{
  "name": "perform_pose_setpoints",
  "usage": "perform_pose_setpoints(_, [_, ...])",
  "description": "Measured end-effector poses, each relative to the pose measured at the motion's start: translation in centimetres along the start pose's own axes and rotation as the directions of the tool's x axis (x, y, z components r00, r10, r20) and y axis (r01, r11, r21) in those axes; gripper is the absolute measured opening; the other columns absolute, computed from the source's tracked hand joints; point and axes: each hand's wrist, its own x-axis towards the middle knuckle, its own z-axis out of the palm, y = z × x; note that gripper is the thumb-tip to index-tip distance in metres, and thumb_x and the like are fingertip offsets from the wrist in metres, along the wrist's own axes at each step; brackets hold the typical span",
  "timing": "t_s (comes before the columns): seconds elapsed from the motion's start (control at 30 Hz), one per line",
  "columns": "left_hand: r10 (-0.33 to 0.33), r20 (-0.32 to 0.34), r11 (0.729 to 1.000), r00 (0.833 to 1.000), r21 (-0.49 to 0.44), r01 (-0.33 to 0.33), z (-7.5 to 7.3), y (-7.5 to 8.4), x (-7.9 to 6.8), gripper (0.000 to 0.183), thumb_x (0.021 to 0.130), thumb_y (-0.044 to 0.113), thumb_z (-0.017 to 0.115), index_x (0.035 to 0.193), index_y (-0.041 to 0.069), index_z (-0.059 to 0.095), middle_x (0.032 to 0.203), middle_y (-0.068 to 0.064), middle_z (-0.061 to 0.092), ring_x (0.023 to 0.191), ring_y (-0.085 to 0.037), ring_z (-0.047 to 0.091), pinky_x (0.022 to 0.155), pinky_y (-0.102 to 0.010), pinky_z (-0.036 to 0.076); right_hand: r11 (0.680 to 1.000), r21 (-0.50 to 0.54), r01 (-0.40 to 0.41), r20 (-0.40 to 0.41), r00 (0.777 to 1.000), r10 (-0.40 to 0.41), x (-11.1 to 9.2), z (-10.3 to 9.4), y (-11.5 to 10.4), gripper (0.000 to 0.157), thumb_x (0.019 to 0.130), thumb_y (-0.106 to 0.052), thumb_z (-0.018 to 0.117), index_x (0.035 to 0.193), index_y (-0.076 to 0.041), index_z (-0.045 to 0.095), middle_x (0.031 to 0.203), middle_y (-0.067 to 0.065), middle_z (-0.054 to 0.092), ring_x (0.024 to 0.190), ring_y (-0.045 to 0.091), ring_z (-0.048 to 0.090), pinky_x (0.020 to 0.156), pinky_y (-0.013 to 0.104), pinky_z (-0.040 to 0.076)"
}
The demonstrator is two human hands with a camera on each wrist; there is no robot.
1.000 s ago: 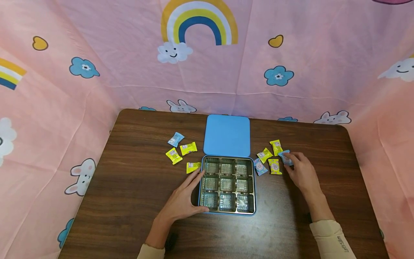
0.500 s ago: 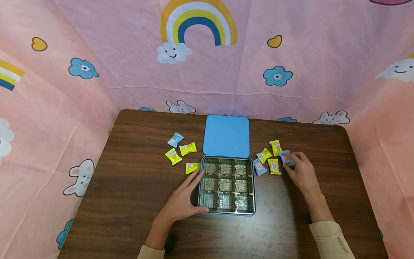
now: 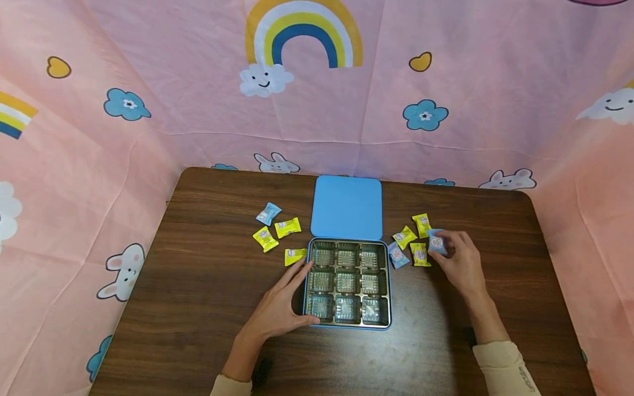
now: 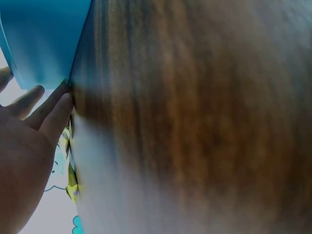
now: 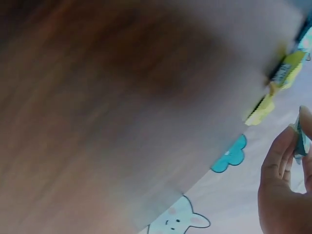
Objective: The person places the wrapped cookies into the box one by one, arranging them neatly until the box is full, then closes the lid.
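My right hand pinches a blue-wrapped candy between thumb and fingertips, right of the tin. In the right wrist view the candy shows edge-on between thumb and fingers. A square blue tin holds a tray of several bare square compartments. My left hand rests along the tin's left side, fingers stretched out at its upper left and the thumb at its near left corner. In the left wrist view the fingers touch the tin's blue wall. Another blue candy lies at the tin's right side.
A blue lid lies directly behind the tin. Yellow candies sit beside the right hand. To the left are several more yellow candies and a blue one. Patterned pink cloth walls in the brown table.
The right hand has lifted the blue candy slightly and turned it so its printed face shows more. My left hand stays at the tin, and the other candies have not moved.
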Motion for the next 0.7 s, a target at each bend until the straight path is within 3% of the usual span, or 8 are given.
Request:
perform_pose_setpoints(0.27, [-0.014,0.006,1.000,1.000,-0.008,0.014,-0.1,0.1,0.2,0.114,0.068,0.070,0.078,0.159,0.038,0.018,0.165,0.004,0.016,0.138,-0.035,0.042,0.087,-0.060,0.050,0.999,0.032,-0.028,-0.037,0.999,0.029,0.3,-0.1,-1.2,0.045,0.075,0.001,0.086,0.115,-0.003,0.067,0.100,0.012,0.057,0.082,0.020,0.057,0.065,0.009,0.039])
perform_pose_setpoints(0.7, [-0.024,0.012,1.000,1.000,-0.013,0.024,-0.1,0.1,0.0,0.114,0.069,0.068,0.079,0.159,0.040,0.016,0.165,0.007,0.014,0.139,-0.033,0.042,0.088,-0.058,0.050,0.993,0.119,-0.006,-0.097,0.995,0.017,0.4,0.1,-2.3,0.043,0.074,0.006,0.084,0.113,-0.003,0.068,0.102,0.013,0.061,0.083,0.020,0.060,0.072,0.001,0.040])
